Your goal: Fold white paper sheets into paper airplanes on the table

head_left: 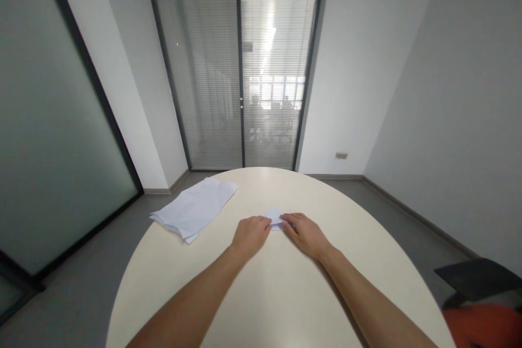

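A small folded piece of white paper (275, 216) lies on the cream round table (285, 293), near its middle. My left hand (250, 234) rests on the paper's left edge with its fingers curled and pressed down on it. From the right, my right hand (305, 232) presses its fingertips on the same paper. Most of the paper is hidden under the two hands. Both forearms stretch forward across the table top.
A stack of white sheets (194, 208) lies at the table's far left edge, partly overhanging it. A dark chair with an orange seat (481, 304) stands at the lower right. Glass doors with blinds (240, 81) are behind the table, on a grey floor.
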The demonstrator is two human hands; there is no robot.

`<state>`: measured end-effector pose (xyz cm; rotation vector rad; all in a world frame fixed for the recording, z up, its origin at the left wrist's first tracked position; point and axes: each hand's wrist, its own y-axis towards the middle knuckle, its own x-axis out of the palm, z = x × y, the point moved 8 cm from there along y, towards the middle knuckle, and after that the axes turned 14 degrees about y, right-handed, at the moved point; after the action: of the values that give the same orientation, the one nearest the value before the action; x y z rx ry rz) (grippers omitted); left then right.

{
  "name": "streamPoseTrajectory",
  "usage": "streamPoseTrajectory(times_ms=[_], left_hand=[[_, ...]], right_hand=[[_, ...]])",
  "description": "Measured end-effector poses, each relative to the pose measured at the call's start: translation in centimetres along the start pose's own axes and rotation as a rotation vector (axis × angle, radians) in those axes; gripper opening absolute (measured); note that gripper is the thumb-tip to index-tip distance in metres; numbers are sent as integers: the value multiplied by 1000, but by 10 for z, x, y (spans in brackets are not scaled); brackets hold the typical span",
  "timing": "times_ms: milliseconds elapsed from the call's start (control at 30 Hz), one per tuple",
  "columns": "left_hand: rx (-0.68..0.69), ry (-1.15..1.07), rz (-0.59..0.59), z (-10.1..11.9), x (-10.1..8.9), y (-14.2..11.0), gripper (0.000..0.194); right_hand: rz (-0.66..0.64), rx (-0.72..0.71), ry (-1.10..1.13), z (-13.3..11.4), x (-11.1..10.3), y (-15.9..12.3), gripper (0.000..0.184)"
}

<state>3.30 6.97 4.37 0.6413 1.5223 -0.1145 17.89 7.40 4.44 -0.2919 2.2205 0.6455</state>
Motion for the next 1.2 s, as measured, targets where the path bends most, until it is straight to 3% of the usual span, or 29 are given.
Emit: streamPoseTrajectory(times_ms=[467,700,933,1100,1200], left_hand=[[30,12,25,2,-2,1,23],[-43,28,55,-2,-7,0,23],[-83,-31,155,-6,-8,1,25],[-105,-95,194,-9,-8,1,27],[-146,-110,170,-12,-9,1,29]], right_hand=[[2,-72,11,-8,6,0,40],[140,-76,-43,-9,-7,0,43],[413,-30,113,2,-22,-5,76],[445,13,345,5,-18,-4,100],[440,33,438,6,-15,-4,104]])
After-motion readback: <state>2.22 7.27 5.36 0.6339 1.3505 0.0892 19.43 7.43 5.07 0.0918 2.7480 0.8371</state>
